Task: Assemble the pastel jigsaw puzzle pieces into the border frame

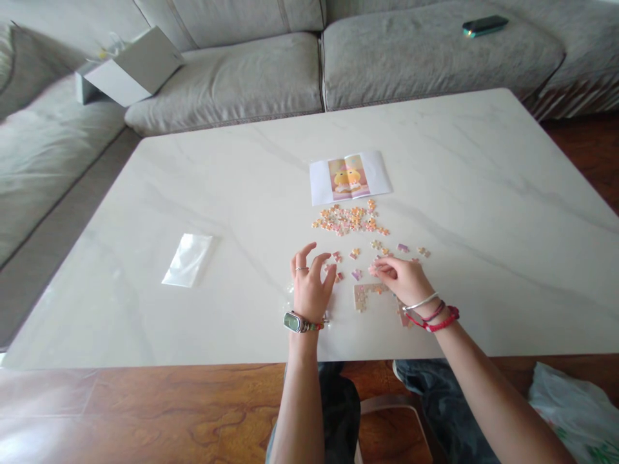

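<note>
My left hand (311, 283) hovers over the white marble table (242, 193) with fingers curled and apart, holding nothing, near a few loose puzzle pieces (337, 258). My right hand (401, 278) pinches a small pinkish puzzle piece (373, 267) at its fingertips, just above a partly joined puzzle section (366, 294). A heap of small orange and pink pieces (349, 219) lies farther back. Behind it rests a printed picture sheet (349, 176) showing a yellow figure.
An empty clear plastic bag (187, 259) lies on the table's left. A grey sofa (300, 64) wraps the far side, holding a white box (128, 64) and a phone (484, 26). A plastic bag (575, 412) sits on the wooden floor at right.
</note>
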A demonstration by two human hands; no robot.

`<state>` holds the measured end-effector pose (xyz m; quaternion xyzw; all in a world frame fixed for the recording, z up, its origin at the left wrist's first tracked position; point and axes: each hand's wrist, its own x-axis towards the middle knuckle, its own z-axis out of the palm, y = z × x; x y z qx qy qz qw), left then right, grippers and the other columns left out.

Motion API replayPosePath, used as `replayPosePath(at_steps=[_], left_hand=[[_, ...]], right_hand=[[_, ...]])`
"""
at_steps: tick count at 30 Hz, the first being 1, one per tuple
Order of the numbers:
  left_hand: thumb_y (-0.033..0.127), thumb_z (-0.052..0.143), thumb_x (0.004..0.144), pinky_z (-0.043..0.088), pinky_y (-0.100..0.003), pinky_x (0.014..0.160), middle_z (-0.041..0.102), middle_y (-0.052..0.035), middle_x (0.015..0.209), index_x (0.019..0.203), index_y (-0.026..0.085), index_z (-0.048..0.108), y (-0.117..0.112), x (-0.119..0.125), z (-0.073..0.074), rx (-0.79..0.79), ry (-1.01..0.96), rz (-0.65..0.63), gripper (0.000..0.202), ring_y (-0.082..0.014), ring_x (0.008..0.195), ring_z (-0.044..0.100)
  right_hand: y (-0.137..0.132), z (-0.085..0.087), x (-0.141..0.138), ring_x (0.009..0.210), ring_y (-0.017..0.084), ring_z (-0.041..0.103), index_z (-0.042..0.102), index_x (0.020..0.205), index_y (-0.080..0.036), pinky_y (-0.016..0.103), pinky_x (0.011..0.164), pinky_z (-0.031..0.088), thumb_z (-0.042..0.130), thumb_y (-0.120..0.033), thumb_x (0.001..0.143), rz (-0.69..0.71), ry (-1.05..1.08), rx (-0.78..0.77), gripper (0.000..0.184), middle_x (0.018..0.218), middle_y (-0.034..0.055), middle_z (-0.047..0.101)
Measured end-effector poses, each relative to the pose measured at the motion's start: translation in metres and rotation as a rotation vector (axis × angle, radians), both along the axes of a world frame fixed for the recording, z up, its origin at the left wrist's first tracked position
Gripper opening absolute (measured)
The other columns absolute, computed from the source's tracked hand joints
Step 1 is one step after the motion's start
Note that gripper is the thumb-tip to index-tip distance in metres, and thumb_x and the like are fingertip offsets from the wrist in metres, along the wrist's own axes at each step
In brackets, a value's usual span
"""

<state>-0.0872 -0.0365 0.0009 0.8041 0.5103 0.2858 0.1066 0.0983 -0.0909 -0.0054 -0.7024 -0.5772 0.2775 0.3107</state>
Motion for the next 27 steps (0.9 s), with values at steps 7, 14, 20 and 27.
replayPosePath(at_steps=[7, 14, 20, 27], left_hand=[[0.024, 0.051, 0.074, 0.036, -0.042, 0.089, 0.044, -0.0069, 0.112, 0.088, 0.022, 0.056, -0.001, -0.002, -0.003, -0.006, 0.025, -0.026, 0.014, -0.0215, 0.101, 0.041], [0.024, 0.052, 0.074, 0.036, -0.042, 0.089, 0.045, -0.0067, 0.111, 0.087, 0.021, 0.056, 0.000, -0.002, -0.007, -0.004, 0.034, -0.051, 0.014, -0.0214, 0.101, 0.041], [0.024, 0.052, 0.074, 0.036, -0.041, 0.089, 0.046, -0.0069, 0.110, 0.086, 0.021, 0.057, 0.003, 0.000, -0.009, 0.006, 0.033, -0.063, 0.013, -0.0206, 0.100, 0.042], [0.025, 0.052, 0.073, 0.036, -0.042, 0.089, 0.046, -0.0067, 0.110, 0.086, 0.021, 0.057, 0.003, -0.003, -0.009, 0.006, 0.039, -0.053, 0.014, -0.0208, 0.100, 0.044]], right_hand=[[-0.002, -0.004, 0.003, 0.073, 0.015, 0.060, 0.062, 0.084, -0.017, 0.026, 0.066, 0.045, 0.049, -0.015, 0.075, 0.137, -0.267, 0.042, 0.015, 0.082, 0.0062, 0.066], [-0.003, 0.004, 0.011, 0.069, 0.013, 0.056, 0.064, 0.083, -0.023, 0.023, 0.061, 0.040, 0.046, -0.029, 0.081, 0.209, -0.362, -0.003, 0.019, 0.080, 0.0039, 0.062], [-0.003, 0.005, 0.010, 0.069, 0.012, 0.055, 0.065, 0.082, -0.023, 0.023, 0.059, 0.037, 0.045, -0.029, 0.081, 0.247, -0.396, -0.028, 0.021, 0.082, 0.0038, 0.061], [-0.002, 0.004, 0.018, 0.068, 0.011, 0.054, 0.065, 0.084, -0.024, 0.022, 0.060, 0.036, 0.044, -0.028, 0.081, 0.256, -0.400, 0.001, 0.021, 0.080, 0.0026, 0.059]])
